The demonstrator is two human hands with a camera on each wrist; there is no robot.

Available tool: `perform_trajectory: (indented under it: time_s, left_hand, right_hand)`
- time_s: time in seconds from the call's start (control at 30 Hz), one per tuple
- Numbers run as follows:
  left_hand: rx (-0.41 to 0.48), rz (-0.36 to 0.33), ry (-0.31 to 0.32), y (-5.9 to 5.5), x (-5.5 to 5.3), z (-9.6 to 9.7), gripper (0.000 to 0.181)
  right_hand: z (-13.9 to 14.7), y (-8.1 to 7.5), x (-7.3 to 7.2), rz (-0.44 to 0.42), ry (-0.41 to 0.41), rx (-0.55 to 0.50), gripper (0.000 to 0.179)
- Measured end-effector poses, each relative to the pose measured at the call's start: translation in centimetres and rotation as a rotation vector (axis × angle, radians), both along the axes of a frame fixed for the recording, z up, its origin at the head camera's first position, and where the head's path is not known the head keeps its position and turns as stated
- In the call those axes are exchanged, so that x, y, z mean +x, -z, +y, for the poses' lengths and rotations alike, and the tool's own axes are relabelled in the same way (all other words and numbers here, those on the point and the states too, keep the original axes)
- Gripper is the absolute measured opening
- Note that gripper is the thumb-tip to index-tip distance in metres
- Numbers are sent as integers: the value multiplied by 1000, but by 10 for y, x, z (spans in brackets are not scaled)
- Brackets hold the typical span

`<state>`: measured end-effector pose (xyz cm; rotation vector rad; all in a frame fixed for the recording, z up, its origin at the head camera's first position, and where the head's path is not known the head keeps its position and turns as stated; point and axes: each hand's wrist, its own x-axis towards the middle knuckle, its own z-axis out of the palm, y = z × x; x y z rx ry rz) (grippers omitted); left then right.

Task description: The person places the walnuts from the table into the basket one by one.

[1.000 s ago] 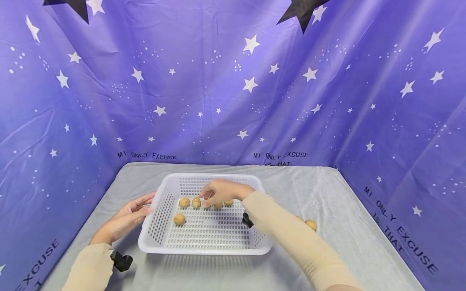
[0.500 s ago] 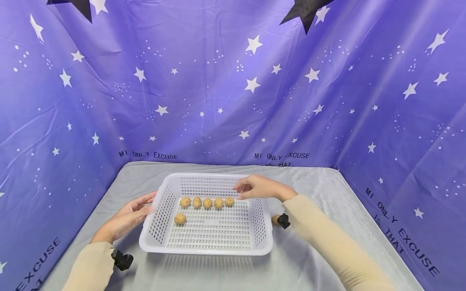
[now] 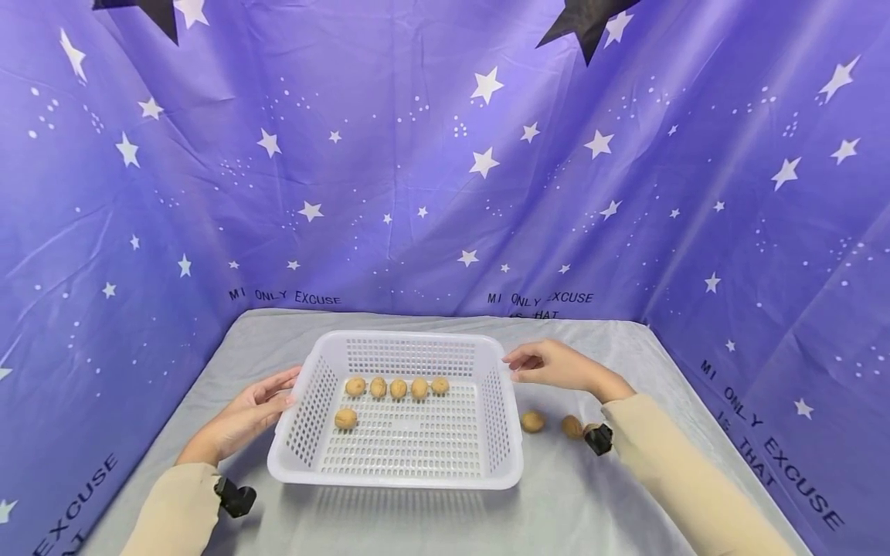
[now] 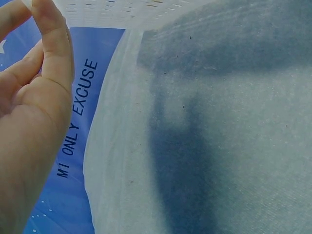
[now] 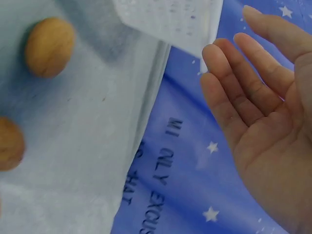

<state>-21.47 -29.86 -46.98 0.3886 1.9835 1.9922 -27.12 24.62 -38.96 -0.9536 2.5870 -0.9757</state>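
Observation:
A white perforated plastic basket [image 3: 395, 480] stands on the cloth-covered table. Inside it lie several walnuts [image 3: 399, 388] in a row, plus a single walnut [image 3: 345, 419] nearer the front left. My left hand [image 3: 239, 413] holds the basket's left rim between thumb and fingers. At the right rim is my right hand [image 3: 559, 364], fingers slightly bent and holding nothing. In the right wrist view, its fingertips come close to the basket [image 5: 168, 22]; contact is unclear. On the table right of the basket lie a walnut [image 3: 533, 421] and another walnut [image 3: 572, 427], with one partly hidden by the wrist camera.
Grey plush cloth [image 3: 584, 494] covers the table. Behind and on both sides hangs a purple-blue star-printed curtain [image 3: 417, 154]. Black cameras sit on the left wrist [image 3: 235, 498] and right wrist [image 3: 599, 439].
My right hand has left the row of walnuts inside the basket and moved right to the basket's right rim. The walnuts on the table have come into view. My left hand stays put.

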Motion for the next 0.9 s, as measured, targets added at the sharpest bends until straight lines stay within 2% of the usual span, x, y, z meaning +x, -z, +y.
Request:
perform_trajectory:
  time_s: [0.3, 0.53, 0.7, 0.9]
  left_hand:
    - [9, -15, -13, 2, 0, 0, 63]
    - [5, -8, -6, 3, -2, -1, 62]
    - [1, -7, -9, 4, -2, -1, 62]
    - [-8, -9, -12, 2, -2, -1, 63]
  right_hand:
    - [23, 23, 12, -56, 38, -2, 32]
    - [33, 49, 17, -95, 79, 46, 38]
    - [36, 67, 19, -153, 96, 44, 39]
    - [36, 73, 20, -232, 132, 29, 33]
